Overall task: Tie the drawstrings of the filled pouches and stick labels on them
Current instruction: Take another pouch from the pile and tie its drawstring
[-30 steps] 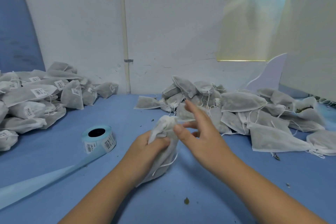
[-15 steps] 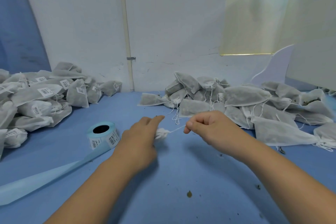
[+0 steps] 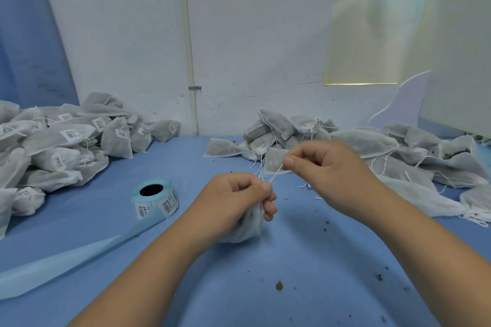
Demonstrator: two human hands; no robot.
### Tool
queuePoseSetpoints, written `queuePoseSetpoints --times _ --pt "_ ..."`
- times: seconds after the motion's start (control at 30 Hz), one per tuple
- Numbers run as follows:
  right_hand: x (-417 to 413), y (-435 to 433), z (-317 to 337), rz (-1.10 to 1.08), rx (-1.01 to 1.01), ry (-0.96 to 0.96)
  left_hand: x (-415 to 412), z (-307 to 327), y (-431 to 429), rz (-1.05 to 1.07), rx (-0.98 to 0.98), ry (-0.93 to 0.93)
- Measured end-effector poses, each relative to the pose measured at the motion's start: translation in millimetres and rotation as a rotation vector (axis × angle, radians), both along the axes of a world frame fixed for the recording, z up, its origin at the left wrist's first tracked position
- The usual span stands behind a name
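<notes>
**Head view.** My left grip, near the centre of the blue table, is clenched round the gathered neck of a filled white pouch. The pouch's body bulges out below my curled fingers and touches the table. Most of the pouch is hidden in my fist, so I cannot tell whether it bears a label.

My right grip sits at about 1 o'clock from the left one and apart from it. It pinches the white drawstring between thumb and forefinger. The string runs taut from that pinch, slanting toward 7 o'clock, into the top of my left fist.

At 9 o'clock from my left grip a label roll lies flat with its dark core facing up and barcode labels on its outer turn. A pale blue backing strip trails from the roll toward 8 o'clock and reaches the left edge of the view.

At 10 o'clock, against the white wall, lies a heap of labelled pouches, each with a barcode sticker. From 1 to 3 o'clock lies a second heap of unlabelled pouches with loose strings trailing onto the table. Dark crumbs are scattered at 5 o'clock.
</notes>
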State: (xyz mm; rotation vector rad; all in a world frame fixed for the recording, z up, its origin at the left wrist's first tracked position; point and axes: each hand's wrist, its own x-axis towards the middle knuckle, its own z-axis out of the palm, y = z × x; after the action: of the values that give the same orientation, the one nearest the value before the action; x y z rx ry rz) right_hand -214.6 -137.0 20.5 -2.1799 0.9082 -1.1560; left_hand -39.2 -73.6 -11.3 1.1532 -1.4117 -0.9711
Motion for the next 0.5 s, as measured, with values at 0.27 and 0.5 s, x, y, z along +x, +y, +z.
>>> queuePoseSetpoints --times 0.27,0.5 --pt "16 7 -16 -0.005 -0.031 -0.047 -2 15 4 -0.146 -0.053 0.401" --pt "15 22 0 0.055 -0.211 0.342 1 16 2 0.314 -0.143 -0.029"
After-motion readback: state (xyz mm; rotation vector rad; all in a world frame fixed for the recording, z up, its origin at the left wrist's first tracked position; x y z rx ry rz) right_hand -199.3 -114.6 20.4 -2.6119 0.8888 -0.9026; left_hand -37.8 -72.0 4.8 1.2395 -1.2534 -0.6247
